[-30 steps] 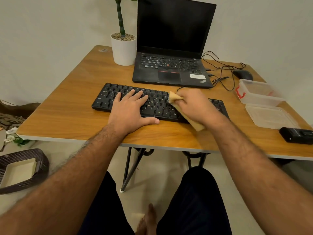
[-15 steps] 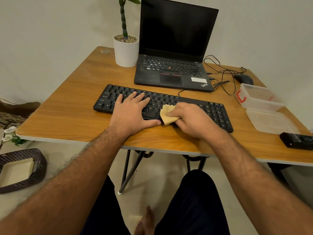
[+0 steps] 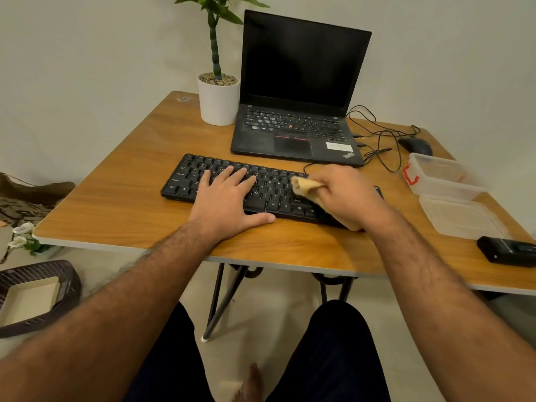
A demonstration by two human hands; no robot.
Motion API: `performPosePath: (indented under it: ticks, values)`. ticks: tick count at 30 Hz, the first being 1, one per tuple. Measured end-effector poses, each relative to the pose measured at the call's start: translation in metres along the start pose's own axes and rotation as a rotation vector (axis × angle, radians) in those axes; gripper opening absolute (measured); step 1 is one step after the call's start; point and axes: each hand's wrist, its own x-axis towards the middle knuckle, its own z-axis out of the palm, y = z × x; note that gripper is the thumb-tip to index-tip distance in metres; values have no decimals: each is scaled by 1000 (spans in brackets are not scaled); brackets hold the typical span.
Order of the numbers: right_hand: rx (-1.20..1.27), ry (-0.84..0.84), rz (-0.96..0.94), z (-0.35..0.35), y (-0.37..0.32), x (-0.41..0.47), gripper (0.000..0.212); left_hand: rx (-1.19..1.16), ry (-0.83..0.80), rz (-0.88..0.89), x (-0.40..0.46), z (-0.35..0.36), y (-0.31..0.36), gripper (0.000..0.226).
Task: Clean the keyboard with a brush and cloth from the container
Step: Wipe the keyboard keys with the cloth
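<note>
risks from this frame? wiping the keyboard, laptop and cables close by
1. The right hand wipes the cloth along the keyboard near its cable; a stroke toward the laptop may snag it.
2. The left hand lies flat on the keys, so those under it may go unwiped.
3. The open container sits off the right end; a long stroke might knock it.

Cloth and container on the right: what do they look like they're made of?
The cloth, bunched in the right hand, looks like soft tan fabric, matte, folding limply; the weave is too blurred to name. The container looks like thin clear plastic, slightly frosted: the table shows through its walls, and it has a red clip. Its lid looks alike.
</note>
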Motion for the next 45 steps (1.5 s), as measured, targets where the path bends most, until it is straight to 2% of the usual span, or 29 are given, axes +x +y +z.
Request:
performPosePath:
  ticks: [2,3,5,9,13,19,23,25,29,33,36,40,42,45]
  values:
    - [-8,202,112,2,9,15,21,7,25,7,-1,1,5,113]
    - [12,239,142,6,9,21,20,7,33,6,-2,2,7,115]
    - [77,187,138,20,0,31,20,5,37,-4,-2,4,9,114]
    - [51,64,-43,40,-20,30,28,14,39,-21,-2,5,7,107]
    - [122,-73,-6,19,0,29,27,-2,37,-20,-2,6,7,103]
    - [75,74,44,34,-11,43,18,-4,42,-23,-2,7,7,103]
    - [92,-67,-87,27,-16,36,21,-4,37,-23,-2,7,8,106]
    - [166,-129,-63,19,-7,35,22,-8,35,-24,-2,7,7,106]
    - [131,44,109,24,-2,43,23,-12,26,-30,-1,8,6,106]
    - [18,82,74,39,-26,48,22,-4,37,-27,-1,9,6,105]
    - [74,-4,-15,32,-29,41,22,-9,38,-23,-1,8,6,105]
    - [258,-265,55,4,-12,39,18,-15,40,-22,-1,9,6,103]
    - [248,-206,135,-5,-1,44,17,-20,36,-25,-1,9,5,103]
    - [172,80,282,-4,10,59,18,-30,23,-23,-1,8,5,102]
